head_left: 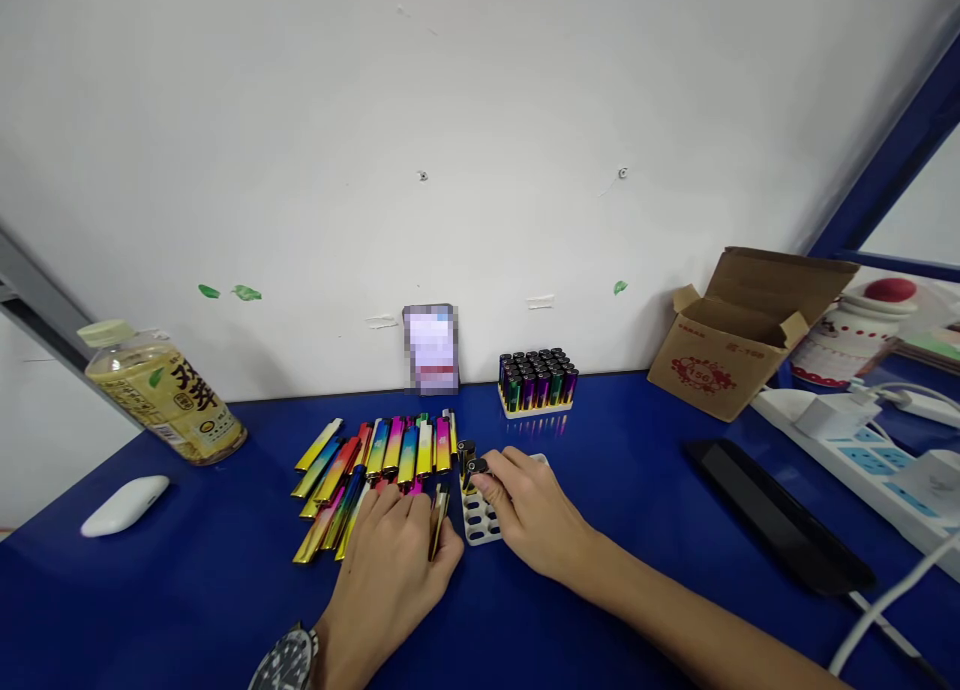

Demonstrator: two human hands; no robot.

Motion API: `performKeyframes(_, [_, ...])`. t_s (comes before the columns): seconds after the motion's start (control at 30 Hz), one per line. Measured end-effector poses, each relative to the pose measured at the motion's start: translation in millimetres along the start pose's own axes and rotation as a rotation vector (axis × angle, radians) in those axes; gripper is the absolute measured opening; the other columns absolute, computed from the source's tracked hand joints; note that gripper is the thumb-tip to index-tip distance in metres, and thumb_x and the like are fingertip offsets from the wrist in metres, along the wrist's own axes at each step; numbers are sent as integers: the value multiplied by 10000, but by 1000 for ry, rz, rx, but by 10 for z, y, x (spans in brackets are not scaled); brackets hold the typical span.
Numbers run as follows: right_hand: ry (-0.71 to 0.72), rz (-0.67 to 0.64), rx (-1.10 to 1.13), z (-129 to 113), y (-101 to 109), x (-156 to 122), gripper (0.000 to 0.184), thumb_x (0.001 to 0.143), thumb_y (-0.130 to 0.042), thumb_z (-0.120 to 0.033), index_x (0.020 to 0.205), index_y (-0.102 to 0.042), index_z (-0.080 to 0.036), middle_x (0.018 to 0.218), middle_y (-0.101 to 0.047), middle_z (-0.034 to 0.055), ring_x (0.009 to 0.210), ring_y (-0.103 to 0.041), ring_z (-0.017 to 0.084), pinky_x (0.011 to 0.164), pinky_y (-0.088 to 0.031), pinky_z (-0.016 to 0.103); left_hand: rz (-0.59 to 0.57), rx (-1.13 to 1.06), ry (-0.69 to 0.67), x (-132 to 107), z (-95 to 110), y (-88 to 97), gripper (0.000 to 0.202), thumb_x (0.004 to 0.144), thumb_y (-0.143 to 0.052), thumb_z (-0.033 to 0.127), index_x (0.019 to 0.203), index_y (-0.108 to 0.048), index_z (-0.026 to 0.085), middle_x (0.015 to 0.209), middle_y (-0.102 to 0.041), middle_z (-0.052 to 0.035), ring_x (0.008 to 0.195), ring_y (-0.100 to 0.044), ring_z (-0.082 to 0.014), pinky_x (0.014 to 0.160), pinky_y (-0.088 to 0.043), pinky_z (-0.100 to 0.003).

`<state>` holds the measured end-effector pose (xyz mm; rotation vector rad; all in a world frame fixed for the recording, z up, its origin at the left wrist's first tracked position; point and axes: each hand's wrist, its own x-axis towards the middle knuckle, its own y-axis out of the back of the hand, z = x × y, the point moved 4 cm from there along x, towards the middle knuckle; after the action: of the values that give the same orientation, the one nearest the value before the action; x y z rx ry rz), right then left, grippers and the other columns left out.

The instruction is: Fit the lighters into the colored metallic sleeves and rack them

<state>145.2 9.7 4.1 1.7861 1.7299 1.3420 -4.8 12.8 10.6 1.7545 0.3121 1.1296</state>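
Head view: right hand (536, 510), lower centre: fingers pinch dark-topped lighter (476, 466) at white tray (484, 527); loose tilt might topple standing lighter (465, 450). Left hand (397, 540): fingers pinch gold lighter (438, 520); careless knuckles might scatter lighter pile (407, 453).

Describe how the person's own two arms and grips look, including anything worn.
The left grip is an ungloved human hand; its wrist wears a dark-faced wristwatch with pale dial markings, partly cut off by the picture's edge. The right grip is also an ungloved human hand. No sleeve shows on the right forearm.
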Motion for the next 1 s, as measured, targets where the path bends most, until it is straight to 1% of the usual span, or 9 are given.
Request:
performKeyframes(0.2, [-42,-24,-80,16,-48,13,261,995,-358,-282,802,-515,-202,740,-548,16,663,-531,164,585,-339,259,227,-162,31,20,-57,113,215,856,-510,260,658,-457,197,545,-490,24,518,-457,-146,558,-354,-292])
performKeyframes(0.3, [-56,-11,-59,36,-61,11,208,978,-404,-274,844,-541,-193,776,-576,31,693,-549,174,604,-354,268,234,-305,-1,6,-30,122,154,884,-526,266,757,-483,190,562,-501,44,505,-474,-120,532,-375,-253])
performKeyframes(0.37, [-46,53,3,39,-26,1,160,952,-440,-256,855,-545,-184,784,-584,35,691,-545,171,610,-360,273,224,-355,-26,-8,-7,119,116,900,-526,273,834,-491,184,571,-506,49,504,-490,-113,526,-398,-237])
performKeyframes(0.47, [96,123,169,-31,58,-30,202,936,-393,-231,792,-527,-185,719,-558,22,669,-509,159,631,-372,283,222,-393,-58,-31,12,112,111,913,-524,285,899,-483,183,604,-528,43,519,-514,-110,525,-425,-226])
performKeyframes(0.57, [244,84,264,-150,95,-68,234,922,-399,-279,722,-486,-194,688,-509,7,664,-459,157,672,-387,304,211,-429,-84,-58,10,93,114,937,-484,302,909,-474,192,647,-557,30,540,-545,-107,525,-444,-216])
performKeyframes(0.73, [144,127,362,-184,67,-101,98,925,-450,-239,887,-526,-190,825,-533,29,788,-501,166,715,-425,301,180,-439,-160,-84,15,90,180,952,-456,356,992,-494,185,748,-623,2,639,-604,-118,610,-486,-228])
performKeyframes(0.87, [86,373,567,-77,111,-116,119,954,-386,-258,932,-489,-201,898,-559,50,802,-557,158,732,-469,312,179,-414,-210,-53,25,132,212,953,-452,335,1053,-528,164,835,-656,-36,775,-625,-160,751,-497,-285])
performKeyframes(0.93, [-1,492,744,24,134,-104,130,972,-359,-298,957,-457,-213,900,-601,44,762,-600,149,720,-494,319,195,-399,-166,-31,2,141,148,950,-445,256,999,-547,160,807,-647,-36,742,-611,-161,726,-485,-295])
performKeyframes(1.0, [-100,520,912,116,124,-66,136,968,-372,-344,923,-421,-226,808,-624,8,626,-605,128,623,-499,289,206,-369,-106,-14,-28,130,109,935,-458,207,948,-555,160,792,-643,-39,729,-599,-164,694,-470,-296])
